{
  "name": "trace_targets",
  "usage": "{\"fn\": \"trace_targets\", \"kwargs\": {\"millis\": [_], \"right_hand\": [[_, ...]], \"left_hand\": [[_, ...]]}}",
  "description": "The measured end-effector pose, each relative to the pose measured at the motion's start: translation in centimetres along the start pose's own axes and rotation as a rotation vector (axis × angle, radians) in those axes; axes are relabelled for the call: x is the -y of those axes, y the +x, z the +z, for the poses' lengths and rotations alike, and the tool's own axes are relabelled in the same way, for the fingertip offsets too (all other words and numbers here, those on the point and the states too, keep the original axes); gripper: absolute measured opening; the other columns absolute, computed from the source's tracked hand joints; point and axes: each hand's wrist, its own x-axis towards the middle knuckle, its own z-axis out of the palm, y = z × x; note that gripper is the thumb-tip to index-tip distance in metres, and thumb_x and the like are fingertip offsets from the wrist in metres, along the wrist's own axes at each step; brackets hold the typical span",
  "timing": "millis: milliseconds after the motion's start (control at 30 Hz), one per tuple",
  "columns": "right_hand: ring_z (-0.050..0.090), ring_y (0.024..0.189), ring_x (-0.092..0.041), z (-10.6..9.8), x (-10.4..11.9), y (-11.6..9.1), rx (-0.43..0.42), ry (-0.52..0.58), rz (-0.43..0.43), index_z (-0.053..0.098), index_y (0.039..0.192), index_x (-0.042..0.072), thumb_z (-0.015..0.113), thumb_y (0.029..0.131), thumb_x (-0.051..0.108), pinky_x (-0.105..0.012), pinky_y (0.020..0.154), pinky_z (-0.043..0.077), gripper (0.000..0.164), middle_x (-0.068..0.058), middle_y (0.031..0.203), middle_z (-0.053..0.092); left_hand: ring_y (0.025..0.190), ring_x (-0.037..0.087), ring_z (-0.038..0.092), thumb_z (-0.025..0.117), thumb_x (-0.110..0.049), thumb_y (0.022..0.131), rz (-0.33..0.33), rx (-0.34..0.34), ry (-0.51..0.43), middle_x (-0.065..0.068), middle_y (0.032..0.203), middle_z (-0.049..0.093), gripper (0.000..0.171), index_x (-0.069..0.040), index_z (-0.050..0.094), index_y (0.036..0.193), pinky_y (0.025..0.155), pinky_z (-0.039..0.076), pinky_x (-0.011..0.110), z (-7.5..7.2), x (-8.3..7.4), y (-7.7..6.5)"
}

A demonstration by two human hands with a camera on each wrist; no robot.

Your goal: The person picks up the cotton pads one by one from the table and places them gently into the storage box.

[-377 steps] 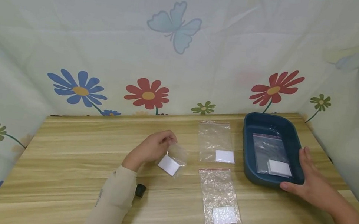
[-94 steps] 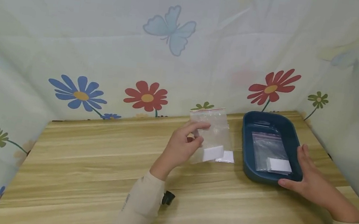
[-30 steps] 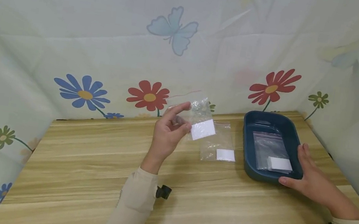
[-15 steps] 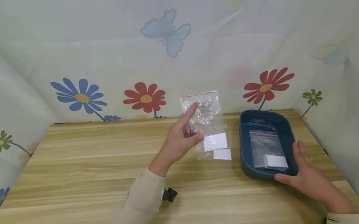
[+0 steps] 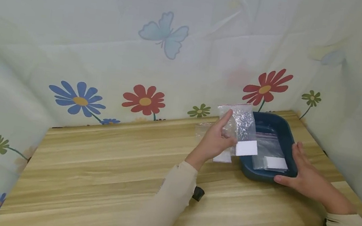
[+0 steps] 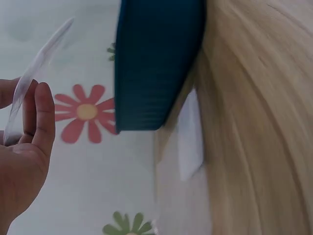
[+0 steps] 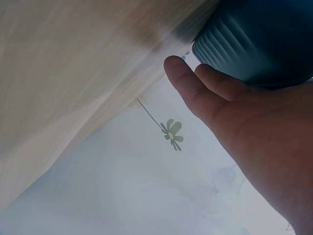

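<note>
My left hand (image 5: 212,143) pinches a clear zip bag (image 5: 245,123) with a red seal line and a white card (image 5: 247,148) in its lower corner. Whether a second bag lies behind it I cannot tell. The bag hangs over the left rim of a dark blue bin (image 5: 250,174). In the left wrist view the held bag (image 6: 36,66) shows edge-on between thumb and fingers. My right hand (image 5: 311,183) rests against the bin's near right corner, fingers straight along the side, thumb at the front. Similar bags (image 5: 268,144) with white cards (image 5: 276,162) lie stacked inside the bin.
Another clear bag (image 5: 202,129) lies on the wooden table (image 5: 101,178) left of the bin, partly hidden by my left hand; its white card (image 5: 223,157) shows. A flower-printed cloth (image 5: 108,43) stands behind the table and along its sides.
Since the oldest frame, the bag on the near part of the table is gone from there. Over the last second my left hand has carried its bag rightward to the bin. My right hand stays at the bin.
</note>
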Motion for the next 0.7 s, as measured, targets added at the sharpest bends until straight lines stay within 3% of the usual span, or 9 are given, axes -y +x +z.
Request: {"fn": "trace_targets", "kwargs": {"millis": [100, 167, 267, 333, 400, 533, 700], "right_hand": [[0.001, 0.139, -0.065, 0.1, -0.1, 0.0, 0.004, -0.006, 0.008, -0.015, 0.156, -0.004, 0.079, 0.085, 0.048, -0.079, 0.1, 0.017, 0.128, -0.027, 0.16, -0.025], [0.003, 0.139, -0.065, 0.1, -0.1, 0.0, 0.007, -0.005, 0.016, -0.014, 0.156, -0.002, 0.079, 0.085, 0.049, -0.079, 0.1, 0.019, 0.128, -0.026, 0.16, -0.025], [0.004, 0.139, -0.065, 0.1, 0.0, 0.0, 0.008, 0.004, 0.016, -0.014, 0.157, -0.002, 0.079, 0.085, 0.05, -0.079, 0.1, 0.02, 0.128, -0.024, 0.16, -0.026], [0.006, 0.139, -0.065, 0.2, 0.0, 0.0, 0.006, 0.015, 0.008, -0.013, 0.157, -0.002, 0.079, 0.085, 0.049, -0.079, 0.1, 0.02, 0.127, -0.025, 0.161, -0.025], [0.007, 0.139, -0.065, 0.2, 0.1, 0.0, 0.003, 0.021, 0.0, -0.012, 0.157, -0.003, 0.079, 0.085, 0.048, -0.078, 0.101, 0.021, 0.127, -0.025, 0.161, -0.024], [0.008, 0.14, -0.064, 0.2, 0.0, -0.1, 0.002, 0.022, -0.007, -0.012, 0.157, -0.003, 0.079, 0.085, 0.047, -0.077, 0.101, 0.021, 0.127, -0.024, 0.161, -0.024], [0.007, 0.141, -0.063, 0.1, -0.1, -0.1, 0.009, 0.02, 0.005, -0.014, 0.157, -0.002, 0.078, 0.086, 0.048, -0.077, 0.101, 0.021, 0.127, -0.023, 0.161, -0.025]], "left_hand": [[0.069, 0.011, 0.062, 0.069, 0.006, 0.09, -0.075, 0.014, 0.05, -0.004, 0.164, 0.024, 0.091, -0.019, 0.022, 0.163, 0.063, 0.052, 0.024, 1.8, 0.5, 1.6], [0.07, 0.016, 0.062, 0.07, 0.004, 0.089, -0.103, 0.016, 0.097, -0.004, 0.165, 0.023, 0.09, -0.019, 0.023, 0.163, 0.065, 0.053, 0.026, 3.0, 0.9, 2.6], [0.107, 0.015, 0.063, 0.074, -0.001, 0.088, -0.133, 0.001, 0.197, -0.004, 0.164, 0.025, 0.088, -0.018, 0.027, 0.161, 0.087, 0.051, 0.026, 4.6, 1.4, 3.8], [0.132, 0.014, 0.048, 0.074, -0.002, 0.088, -0.135, -0.001, 0.254, -0.001, 0.164, 0.027, 0.086, -0.014, 0.029, 0.16, 0.103, 0.042, 0.025, 5.4, 1.9, 4.4], [0.146, 0.011, 0.027, 0.075, -0.004, 0.087, -0.145, 0.004, 0.3, 0.0, 0.164, 0.027, 0.086, -0.013, 0.03, 0.16, 0.11, 0.03, 0.022, 6.1, 2.4, 4.9], [0.146, 0.013, 0.027, 0.075, -0.008, 0.088, -0.178, 0.028, 0.344, 0.002, 0.164, 0.026, 0.088, -0.013, 0.027, 0.161, 0.11, 0.031, 0.023, 7.4, 2.9, 5.5], [0.147, 0.013, 0.025, 0.074, -0.016, 0.09, -0.233, 0.043, 0.438, 0.0, 0.164, 0.024, 0.088, -0.015, 0.023, 0.162, 0.112, 0.03, 0.026, 9.3, 2.4, 5.9]]}}
